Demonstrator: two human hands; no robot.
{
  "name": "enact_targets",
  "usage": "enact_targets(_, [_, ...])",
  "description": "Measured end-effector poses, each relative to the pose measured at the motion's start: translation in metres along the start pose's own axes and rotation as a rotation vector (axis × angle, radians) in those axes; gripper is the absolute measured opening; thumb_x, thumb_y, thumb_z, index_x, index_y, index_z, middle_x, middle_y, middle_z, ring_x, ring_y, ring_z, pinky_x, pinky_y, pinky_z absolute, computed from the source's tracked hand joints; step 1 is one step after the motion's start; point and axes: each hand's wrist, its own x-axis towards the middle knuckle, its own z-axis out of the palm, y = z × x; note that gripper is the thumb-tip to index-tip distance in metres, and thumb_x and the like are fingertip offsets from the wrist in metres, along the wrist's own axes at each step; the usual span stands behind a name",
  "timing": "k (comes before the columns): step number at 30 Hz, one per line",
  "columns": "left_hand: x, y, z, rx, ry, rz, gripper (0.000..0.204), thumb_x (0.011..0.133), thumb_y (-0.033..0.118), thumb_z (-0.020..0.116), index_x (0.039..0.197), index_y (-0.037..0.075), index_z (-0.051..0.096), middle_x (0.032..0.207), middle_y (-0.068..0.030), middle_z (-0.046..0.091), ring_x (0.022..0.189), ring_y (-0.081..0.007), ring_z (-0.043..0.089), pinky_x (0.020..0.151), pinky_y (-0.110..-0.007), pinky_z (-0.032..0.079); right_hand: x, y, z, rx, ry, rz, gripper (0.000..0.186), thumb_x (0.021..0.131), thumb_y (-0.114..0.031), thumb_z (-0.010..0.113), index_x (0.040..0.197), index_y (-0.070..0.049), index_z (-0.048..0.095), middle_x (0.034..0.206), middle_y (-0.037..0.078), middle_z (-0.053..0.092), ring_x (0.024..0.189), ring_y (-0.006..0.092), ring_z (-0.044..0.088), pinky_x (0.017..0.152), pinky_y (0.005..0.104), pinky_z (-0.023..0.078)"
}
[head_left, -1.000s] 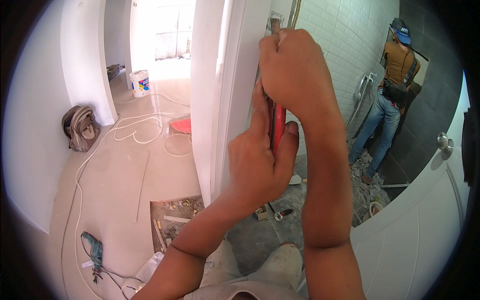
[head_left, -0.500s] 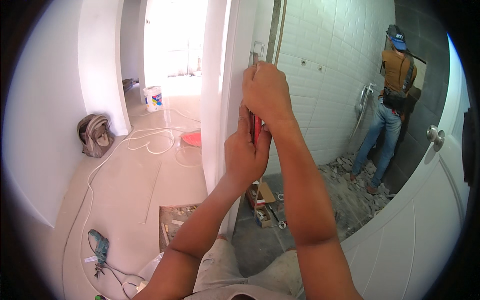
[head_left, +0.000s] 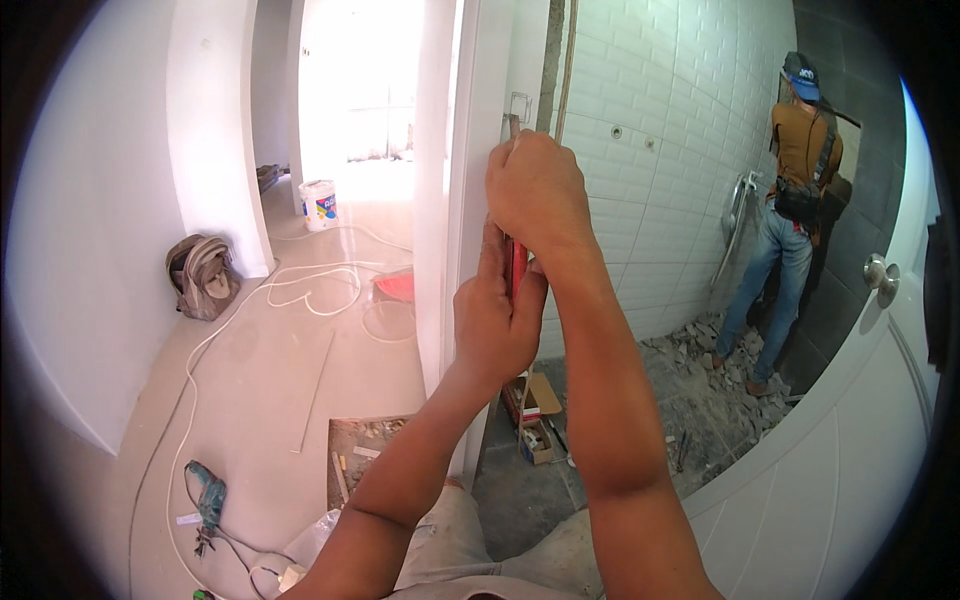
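Both hands are closed on one upright tool against the white door jamb (head_left: 455,200). My right hand (head_left: 540,190) wraps its upper part. Below it, my left hand (head_left: 500,325) grips the red and black handle (head_left: 518,268), with a finger stretched up along it. A flat metal blade (head_left: 513,124) shows above my right fist, so the tool looks like a chisel. The blade lies near a small rectangular outline (head_left: 520,106) on the jamb. My fingers hide most of the tool.
An open white door (head_left: 800,490) with a round knob (head_left: 880,278) is at right. A person (head_left: 795,200) stands by the dark wall among rubble (head_left: 700,350). Cardboard boxes (head_left: 535,440) lie below my hands. A power drill (head_left: 208,500), cords, backpack (head_left: 203,278) and bucket (head_left: 320,206) are left.
The whole view has shifted slightly, so the surroundings appear a little further right and lower. Both hands keep their grip on the chisel at the jamb.
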Motion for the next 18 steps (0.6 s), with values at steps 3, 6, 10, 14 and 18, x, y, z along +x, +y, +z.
enact_targets(3, [0.000,0.012,-0.006,0.041,-0.043,-0.044,0.071,0.099,0.016,0.057,0.158,-0.003,0.022,0.090,-0.0243,0.070,0.074,-0.0412,0.070,0.068,-0.043,0.054,0.002,0.000,-0.006,0.001,-0.041,-0.037,0.038,0.098,-0.020,0.047,0.089,0.011,0.067,0.083,0.033,0.069,0.080,0.0470,0.071,0.077,0.0508,0.058])
enact_targets(6, [-0.001,0.018,-0.007,0.028,-0.066,-0.098,0.072,0.098,0.016,0.057,0.158,-0.003,0.022,0.088,-0.0249,0.070,0.074,-0.0430,0.070,0.067,-0.044,0.054,0.004,0.003,-0.009,-0.037,0.007,-0.167,0.038,0.097,-0.020,0.048,0.087,0.012,0.066,0.081,0.033,0.068,0.077,0.0459,0.071,0.074,0.0498,0.058])
enact_targets(10, [0.002,0.013,-0.002,-0.048,-0.041,-0.039,0.072,0.098,0.015,0.058,0.158,-0.003,0.022,0.085,-0.0252,0.070,0.072,-0.0430,0.070,0.064,-0.044,0.054,0.002,0.002,-0.008,0.004,-0.040,-0.023,0.039,0.097,-0.020,0.049,0.082,0.011,0.067,0.078,0.032,0.068,0.076,0.0454,0.071,0.074,0.0488,0.059])
enact_targets(14, [-0.001,0.013,0.000,0.025,-0.015,-0.025,0.073,0.098,0.014,0.058,0.158,-0.005,0.021,0.086,-0.0251,0.070,0.071,-0.0426,0.071,0.061,-0.043,0.053,0.001,-0.001,-0.015,0.008,-0.022,-0.118,0.040,0.098,-0.021,0.051,0.079,0.010,0.069,0.077,0.031,0.069,0.077,0.0470,0.072,0.073,0.0484,0.061])
enact_targets(18, [-0.005,0.011,0.007,-0.032,0.000,-0.020,0.074,0.097,0.014,0.060,0.157,-0.006,0.022,0.087,-0.0262,0.070,0.074,-0.0433,0.071,0.062,-0.043,0.054,0.002,0.004,-0.016,0.007,-0.052,-0.115,0.039,0.098,-0.022,0.052,0.082,0.010,0.069,0.077,0.031,0.069,0.077,0.0482,0.072,0.073,0.0487,0.061])
